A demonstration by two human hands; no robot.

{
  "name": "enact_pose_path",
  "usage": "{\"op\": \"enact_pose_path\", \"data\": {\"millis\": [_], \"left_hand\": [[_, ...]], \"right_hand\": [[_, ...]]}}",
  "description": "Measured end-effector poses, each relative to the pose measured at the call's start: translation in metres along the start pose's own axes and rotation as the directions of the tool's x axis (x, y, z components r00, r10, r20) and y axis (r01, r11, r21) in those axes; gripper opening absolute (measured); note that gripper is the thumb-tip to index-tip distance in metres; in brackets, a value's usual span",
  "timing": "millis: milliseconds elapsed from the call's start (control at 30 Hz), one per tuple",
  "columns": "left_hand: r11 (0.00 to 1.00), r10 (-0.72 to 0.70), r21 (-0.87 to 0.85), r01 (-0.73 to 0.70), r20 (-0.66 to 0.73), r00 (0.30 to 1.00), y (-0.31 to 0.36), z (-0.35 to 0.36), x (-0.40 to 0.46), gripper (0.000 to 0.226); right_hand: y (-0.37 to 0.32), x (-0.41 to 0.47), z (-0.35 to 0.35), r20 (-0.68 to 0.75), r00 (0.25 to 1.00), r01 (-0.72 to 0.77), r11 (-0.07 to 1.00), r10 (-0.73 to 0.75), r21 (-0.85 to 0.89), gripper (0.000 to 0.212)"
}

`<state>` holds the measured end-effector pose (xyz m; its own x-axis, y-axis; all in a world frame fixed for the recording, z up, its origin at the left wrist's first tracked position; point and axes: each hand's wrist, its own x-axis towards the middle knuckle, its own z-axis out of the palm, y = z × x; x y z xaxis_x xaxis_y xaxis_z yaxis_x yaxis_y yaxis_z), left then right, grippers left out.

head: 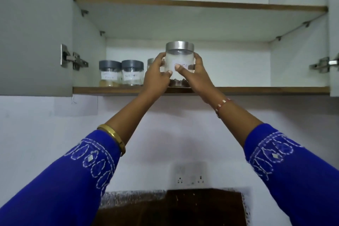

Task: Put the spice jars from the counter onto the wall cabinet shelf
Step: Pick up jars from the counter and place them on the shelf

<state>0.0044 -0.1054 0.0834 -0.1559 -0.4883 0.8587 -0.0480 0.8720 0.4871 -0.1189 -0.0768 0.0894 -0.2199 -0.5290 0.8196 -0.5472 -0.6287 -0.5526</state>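
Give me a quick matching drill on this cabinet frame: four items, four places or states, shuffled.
Items:
1. steel-lid jar
2. leftmost grey-lid jar
3. gold bangle
4. upper shelf

Places or states:
A. on the left forearm
B. nothing visible on it
C. held by both hands at the lower shelf's front edge
D. standing on the lower shelf, yellowish powder inside

Pairs: 1-C, 2-D, 3-A, 4-B

Soft, dim, even light; slightly blurred picture, wide-angle bending at edges.

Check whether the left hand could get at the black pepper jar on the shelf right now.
Probably not yet: the left hand grips the silver-lidded jar with the right hand. The black pepper jar itself stands unobstructed nearby.
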Motion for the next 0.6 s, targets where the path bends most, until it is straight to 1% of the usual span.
{"op": "enact_pose_path", "data": {"millis": [67,167,267,333,400,467,533,600], "left_hand": [[1.000,-0.028,0.001,0.028,0.019,0.999,-0.008,0.002,0.013,0.056],[0.999,-0.052,0.011,0.052,0.040,0.998,-0.026,0.006,0.030,0.057],[0.995,-0.076,0.068,0.072,0.055,0.996,-0.044,0.013,0.044,0.063],[0.989,-0.073,0.138,0.060,0.094,0.993,-0.053,0.017,0.051,0.069],[0.975,-0.073,0.217,0.041,0.142,0.987,-0.062,0.022,0.058,0.075],[0.941,-0.076,0.338,0.011,0.178,0.981,-0.070,0.027,0.066,0.077],[0.900,-0.103,0.436,-0.008,0.231,0.968,-0.074,0.032,0.076,0.076],[0.861,-0.166,0.509,-0.006,0.292,0.942,-0.075,0.035,0.085,0.074]], "right_hand": [[0.002,0.013,0.005,0.014,1.000,0.012,1.000,-0.012,-0.011,0.064],[0.014,0.033,0.011,0.038,0.999,0.041,0.993,-0.037,-0.112,0.058],[0.032,0.048,0.012,0.077,0.996,-0.026,0.988,0.038,-0.150,0.057],[0.042,0.055,0.010,0.100,0.991,-0.064,0.980,0.084,-0.189,0.058],[0.050,0.062,0.009,0.115,0.986,-0.087,0.960,0.121,-0.265,0.065],[0.057,0.071,0.008,0.116,0.981,-0.106,0.934,0.154,-0.340,0.071],[0.061,0.079,0.007,0.110,0.975,-0.136,0.907,0.194,-0.398,0.067],[0.062,0.086,0.007,0.093,0.964,-0.184,0.875,0.250,-0.447,0.055]]}}
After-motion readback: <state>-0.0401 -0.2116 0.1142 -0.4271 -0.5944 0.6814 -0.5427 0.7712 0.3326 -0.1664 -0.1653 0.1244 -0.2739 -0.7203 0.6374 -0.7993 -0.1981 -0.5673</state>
